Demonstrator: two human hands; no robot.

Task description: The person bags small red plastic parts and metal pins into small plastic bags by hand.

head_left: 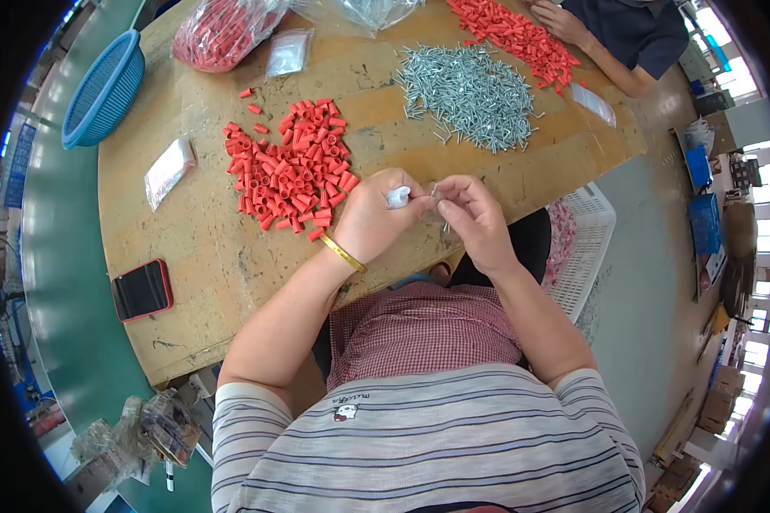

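My left hand (pixel 381 212) is closed around a crumpled white plastic piece (pixel 398 197), just right of a heap of red plastic caps (pixel 291 171). Facing it, my right hand (pixel 477 221) has thumb and fingers pinched together, with small metal screws (pixel 446 227) showing below the fingertips. The two hands nearly meet over the table's front edge, and a thin clear bag seems to lie between them. Beyond my hands a pile of silver screws (pixel 466 94) is spread on the wooden table (pixel 205 248).
Left: blue basket (pixel 103 90), stacked clear bags (pixel 169 173), phone (pixel 142 291). Back: bag of red pieces (pixel 227 34), small bags (pixel 288 53). A co-worker's hand (pixel 563 23) rests by more red caps (pixel 522 38). A white crate (pixel 595 224) stands right of my lap.
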